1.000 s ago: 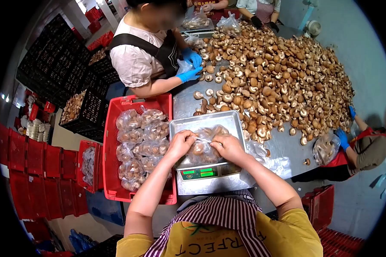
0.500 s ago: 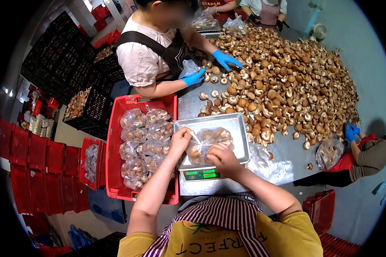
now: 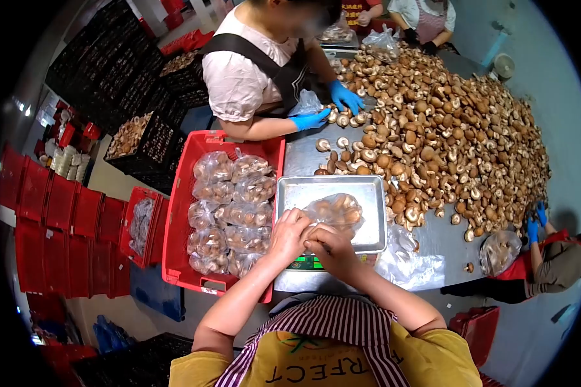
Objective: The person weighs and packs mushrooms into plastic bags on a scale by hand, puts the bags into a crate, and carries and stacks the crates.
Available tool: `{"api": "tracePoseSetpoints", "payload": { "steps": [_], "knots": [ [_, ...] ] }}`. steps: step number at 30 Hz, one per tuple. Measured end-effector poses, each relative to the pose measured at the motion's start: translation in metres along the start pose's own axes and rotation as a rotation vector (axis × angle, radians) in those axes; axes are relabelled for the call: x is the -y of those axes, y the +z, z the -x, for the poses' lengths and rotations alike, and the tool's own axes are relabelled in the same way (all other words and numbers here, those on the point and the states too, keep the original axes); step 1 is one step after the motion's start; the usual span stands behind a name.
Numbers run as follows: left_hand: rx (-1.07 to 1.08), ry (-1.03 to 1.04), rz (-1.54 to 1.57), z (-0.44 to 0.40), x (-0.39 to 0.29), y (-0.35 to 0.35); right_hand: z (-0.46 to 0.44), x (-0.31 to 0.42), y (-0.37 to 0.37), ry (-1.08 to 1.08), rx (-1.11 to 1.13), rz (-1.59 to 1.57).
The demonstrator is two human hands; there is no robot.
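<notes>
A clear plastic bag of mushrooms [image 3: 337,213] lies in the metal tray [image 3: 376,187] of a scale, whose green display [image 3: 308,262] shows partly below my hands. My left hand [image 3: 289,233] is closed at the near-left end of the bag, on its gathered neck. Right beside it, my right hand [image 3: 330,246] pinches the same neck, the fingers of both hands close together. Left of the scale, a red crate [image 3: 174,226] holds several filled mushroom bags [image 3: 248,213]. Empty clear bags [image 3: 410,267] lie on the metal table to the right of the scale.
A large mushroom heap [image 3: 445,135] covers the table's far and right parts. A co-worker in blue gloves [image 3: 346,98] reaches in at the upper left; another [image 3: 555,258] stands at the right beside a filled bag [image 3: 500,251]. Stacked red crates [image 3: 64,206] stand at the left.
My hands have come together at the bag's neck, near the tray's front edge. The co-worker's gloved hand first reached out to the mushrooms, then drew back slightly. The view has shifted.
</notes>
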State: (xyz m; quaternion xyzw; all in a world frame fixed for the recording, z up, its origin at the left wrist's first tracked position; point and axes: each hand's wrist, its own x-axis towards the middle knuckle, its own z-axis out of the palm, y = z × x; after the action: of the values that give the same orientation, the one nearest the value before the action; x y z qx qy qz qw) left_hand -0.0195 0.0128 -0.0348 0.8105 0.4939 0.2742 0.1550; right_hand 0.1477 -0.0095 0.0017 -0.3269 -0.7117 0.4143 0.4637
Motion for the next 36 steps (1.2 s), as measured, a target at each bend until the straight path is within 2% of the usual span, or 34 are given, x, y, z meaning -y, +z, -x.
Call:
{"api": "tracePoseSetpoints", "payload": {
  "steps": [5,6,8,11,14,16,18,20,24,26,31,32,34,36],
  "knots": [
    [-0.096,0.035,-0.046,0.014,0.002,0.016,-0.008,0.005,0.011,-0.059,0.037,0.049],
    [-0.061,-0.015,0.007,0.016,-0.002,0.005,-0.005,0.003,0.016,-0.074,0.053,0.063],
    [-0.125,-0.032,0.005,0.019,-0.004,-0.004,-0.003,0.016,0.016,0.07,0.095,0.069],
    [-0.21,-0.131,0.058,0.032,-0.003,-0.017,-0.001,0.029,0.016,-0.005,0.177,0.106],
    [-0.329,-0.185,0.062,0.053,0.019,-0.033,-0.004,0.046,0.009,-0.029,0.108,0.137],
    [-0.319,-0.22,0.111,0.071,0.027,-0.065,-0.001,0.047,-0.003,0.174,0.067,0.082],
    [-0.358,-0.295,0.162,0.097,0.05,-0.082,0.002,0.039,-0.013,0.183,0.026,0.065],
    [-0.371,-0.486,0.291,0.124,0.079,-0.091,0.009,0.026,-0.022,0.169,-0.016,0.087],
    [-0.355,-0.623,0.213,0.155,0.117,-0.108,0.031,0.011,-0.029,0.244,-0.028,0.13],
    [-0.284,-0.581,0.074,0.157,0.121,-0.112,0.046,-0.002,-0.029,0.341,-0.026,0.022],
    [-0.091,-0.357,-0.144,0.156,0.129,-0.11,0.059,-0.001,-0.039,0.358,-0.075,0.109],
    [-0.085,-0.339,-0.143,0.153,0.13,-0.107,0.061,-0.003,-0.043,0.324,-0.099,0.134],
    [-0.202,-0.4,-0.156,0.139,0.122,-0.105,0.064,-0.007,-0.05,0.289,-0.133,0.162],
    [-0.216,-0.439,-0.114,0.124,0.105,-0.103,0.069,-0.009,-0.058,0.372,-0.166,0.081]
  ]
}}
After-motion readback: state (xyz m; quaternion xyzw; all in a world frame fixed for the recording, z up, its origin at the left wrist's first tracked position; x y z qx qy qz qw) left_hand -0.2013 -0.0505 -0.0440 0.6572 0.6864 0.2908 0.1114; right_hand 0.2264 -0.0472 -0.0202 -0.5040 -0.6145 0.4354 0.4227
